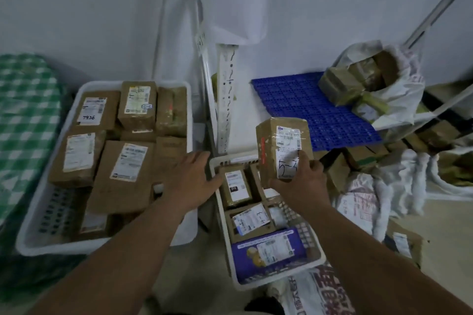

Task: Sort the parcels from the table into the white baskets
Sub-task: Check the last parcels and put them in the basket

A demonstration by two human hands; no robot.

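1. Big white basket (190, 112), left, full of brown parcels.
2. Small white basket (217, 161), center, w/ parcels.
3. Brown parcel (281, 146) held upright above small basket.
4. Right hand (300, 181) grips parcel's lower end.
5. Left hand (193, 176) fingers straight, at small basket's left rim, just left of held parcel.

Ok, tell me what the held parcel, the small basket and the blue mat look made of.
Parcel in the right hand: brown cardboard under glossy clear tape, with a white paper label. Small basket: white moulded plastic, judging by its slotted walls. Blue mat: probably rigid plastic, a gridded perforated panel.
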